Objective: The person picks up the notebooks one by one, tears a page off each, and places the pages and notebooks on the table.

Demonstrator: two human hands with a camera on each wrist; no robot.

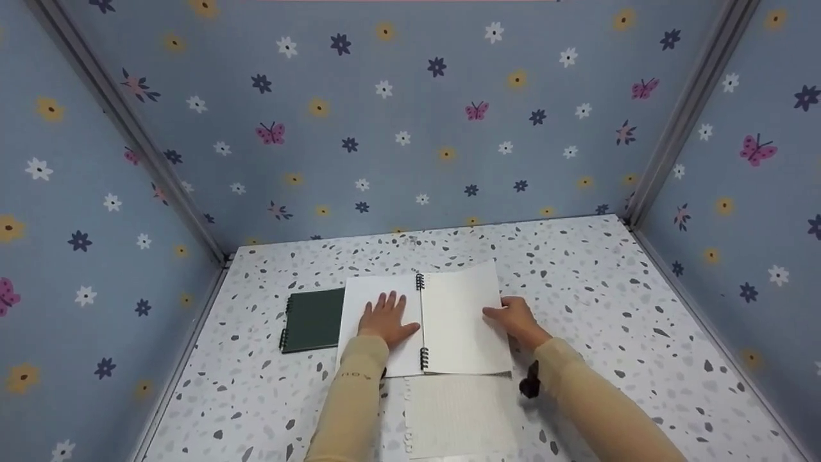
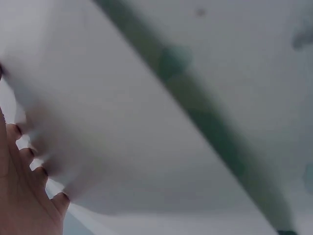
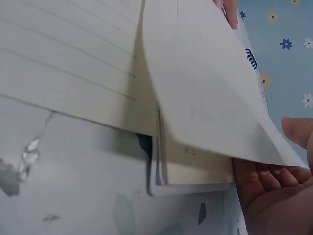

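A spiral-bound notebook lies open on the speckled table, with white pages on both sides of its black coils. My left hand rests flat on the left page, fingers spread, thumb towards the binding. At the outer edge of the right page, my right hand pinches a sheet, thumb above and fingers beneath. That lifted sheet curves up off the pages below in the right wrist view. In the left wrist view, fingertips of the left hand touch a blurred white page.
A dark green spiral notebook lies partly under the open one's left side. Loose lined paper with torn holes sits in front of the binding. Blue flowered panels wall the table at the back and sides.
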